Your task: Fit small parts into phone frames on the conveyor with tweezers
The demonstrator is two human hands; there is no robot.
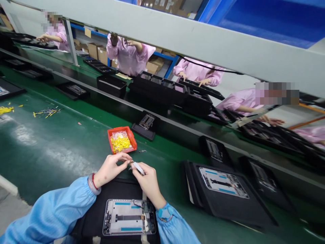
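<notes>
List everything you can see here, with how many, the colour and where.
open device: one, silver and black, below the hands
black pad: one, under that device
red tray: one, beyond the hands
small pieces: many, yellow, in the tray
loose strips: many, yellow and dark, left
stacked pads: several, black, right, one silvery device on top
bench: one, green, throughout
boxes: several, brown, far shelves
co-workers: at least four, pink clothing, far side
pale piece: one, right fingers
left hand: one, blue sleeve, centre
right hand: one, blue sleeve, centre
</notes>
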